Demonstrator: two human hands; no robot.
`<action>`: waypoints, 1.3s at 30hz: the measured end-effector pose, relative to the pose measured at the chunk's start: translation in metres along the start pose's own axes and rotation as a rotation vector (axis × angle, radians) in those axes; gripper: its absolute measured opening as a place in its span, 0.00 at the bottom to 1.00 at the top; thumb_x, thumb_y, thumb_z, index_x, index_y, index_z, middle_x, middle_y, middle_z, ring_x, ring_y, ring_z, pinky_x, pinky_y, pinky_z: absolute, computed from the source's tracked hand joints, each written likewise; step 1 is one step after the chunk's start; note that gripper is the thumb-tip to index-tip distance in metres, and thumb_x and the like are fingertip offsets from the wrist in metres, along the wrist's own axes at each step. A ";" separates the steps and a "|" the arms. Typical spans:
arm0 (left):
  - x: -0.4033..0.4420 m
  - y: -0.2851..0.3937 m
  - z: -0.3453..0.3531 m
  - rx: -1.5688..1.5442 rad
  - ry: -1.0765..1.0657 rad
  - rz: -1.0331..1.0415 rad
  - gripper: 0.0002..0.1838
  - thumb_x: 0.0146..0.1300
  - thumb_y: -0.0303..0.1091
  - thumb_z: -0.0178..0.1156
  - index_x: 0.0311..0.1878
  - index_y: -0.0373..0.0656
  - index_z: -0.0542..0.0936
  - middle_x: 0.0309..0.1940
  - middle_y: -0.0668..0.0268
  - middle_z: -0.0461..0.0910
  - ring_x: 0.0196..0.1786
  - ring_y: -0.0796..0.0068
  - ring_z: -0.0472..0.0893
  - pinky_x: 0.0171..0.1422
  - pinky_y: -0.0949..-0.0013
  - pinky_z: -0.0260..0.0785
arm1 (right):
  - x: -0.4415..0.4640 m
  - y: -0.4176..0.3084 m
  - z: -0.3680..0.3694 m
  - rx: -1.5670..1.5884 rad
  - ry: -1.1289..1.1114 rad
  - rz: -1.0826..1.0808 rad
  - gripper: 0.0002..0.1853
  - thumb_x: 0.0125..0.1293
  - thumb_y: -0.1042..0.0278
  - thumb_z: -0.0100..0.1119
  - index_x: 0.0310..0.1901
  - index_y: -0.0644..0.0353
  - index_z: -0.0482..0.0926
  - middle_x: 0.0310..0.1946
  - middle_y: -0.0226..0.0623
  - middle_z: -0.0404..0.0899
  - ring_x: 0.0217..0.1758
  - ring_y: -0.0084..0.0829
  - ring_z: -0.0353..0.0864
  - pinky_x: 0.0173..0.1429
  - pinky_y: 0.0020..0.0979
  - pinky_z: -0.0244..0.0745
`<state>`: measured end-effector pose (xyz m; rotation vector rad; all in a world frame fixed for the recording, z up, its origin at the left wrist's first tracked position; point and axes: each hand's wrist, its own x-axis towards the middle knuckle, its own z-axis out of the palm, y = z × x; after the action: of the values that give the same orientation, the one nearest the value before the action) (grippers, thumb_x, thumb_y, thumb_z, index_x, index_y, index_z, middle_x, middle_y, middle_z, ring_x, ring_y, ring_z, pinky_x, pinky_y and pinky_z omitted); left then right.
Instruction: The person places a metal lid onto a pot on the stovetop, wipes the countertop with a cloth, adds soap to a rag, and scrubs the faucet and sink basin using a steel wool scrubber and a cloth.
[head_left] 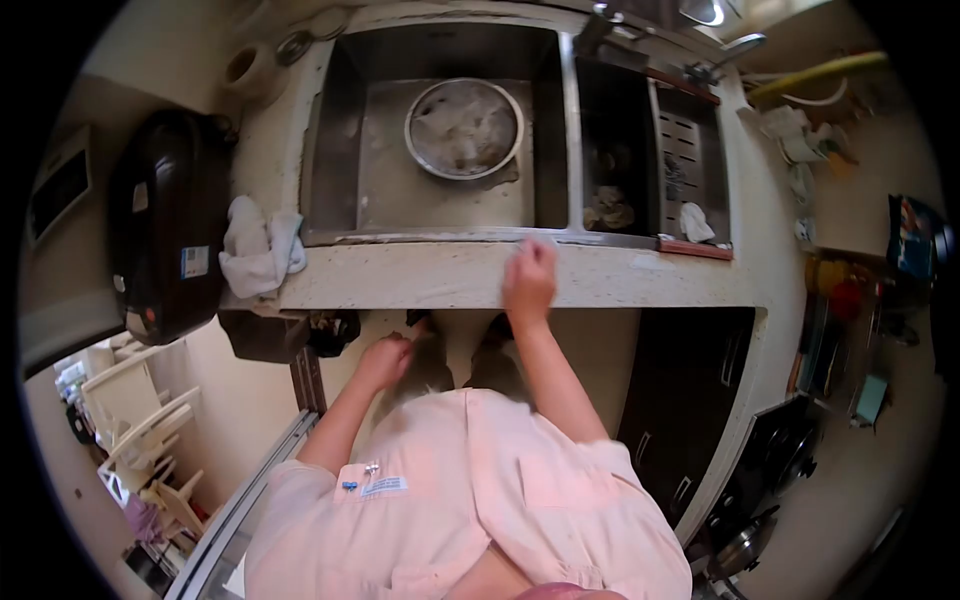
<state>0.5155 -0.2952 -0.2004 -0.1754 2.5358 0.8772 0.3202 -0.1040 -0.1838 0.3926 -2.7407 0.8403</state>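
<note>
Over the front edge of the counter [420, 275] is my right hand [528, 278], its fingers curled together; whether something small is in them is hidden. My left hand [385, 360] hangs lower, in front of the counter and near my body, with its fingers curled in and their inside hidden. A round metal bowl [464, 130] sits in the large sink basin [390, 205], beyond both hands. Its contents look pale and wet but are too blurred to name.
White cloths [258, 247] lie on the counter at the left, beside a black appliance [170, 225]. Right of the basin are a narrow dark basin [610, 130] and a drain tray with a white cloth [695, 222]. A stove [765, 460] stands at the lower right.
</note>
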 end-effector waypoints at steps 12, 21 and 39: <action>-0.048 -0.080 -0.064 -0.190 0.198 -0.031 0.06 0.54 0.31 0.53 0.33 0.43 0.77 0.31 0.60 0.75 0.35 0.58 0.76 0.38 0.62 0.69 | -0.013 -0.019 -0.009 -0.209 -0.074 0.130 0.17 0.56 0.76 0.51 0.48 0.66 0.71 0.34 0.43 0.69 0.35 0.42 0.73 0.35 0.37 0.71; -0.039 -0.047 -0.141 -0.205 0.604 0.150 0.06 0.52 0.28 0.58 0.35 0.41 0.77 0.30 0.61 0.75 0.34 0.60 0.75 0.37 0.65 0.68 | 0.063 -0.140 0.078 0.075 -0.188 -0.079 0.17 0.56 0.74 0.51 0.49 0.63 0.71 0.35 0.44 0.68 0.34 0.43 0.74 0.35 0.38 0.72; -0.046 -0.092 -0.167 0.188 0.932 -0.036 0.13 0.45 0.28 0.63 0.37 0.44 0.77 0.46 0.63 0.71 0.49 0.61 0.69 0.53 0.61 0.63 | 0.021 -0.223 0.084 0.116 -0.443 -0.261 0.14 0.56 0.74 0.51 0.46 0.60 0.69 0.34 0.46 0.69 0.35 0.46 0.72 0.35 0.41 0.69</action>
<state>0.5186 -0.4710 -0.1139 -0.7048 3.4236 0.6042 0.3604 -0.3343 -0.1317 1.0480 -2.9374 0.9344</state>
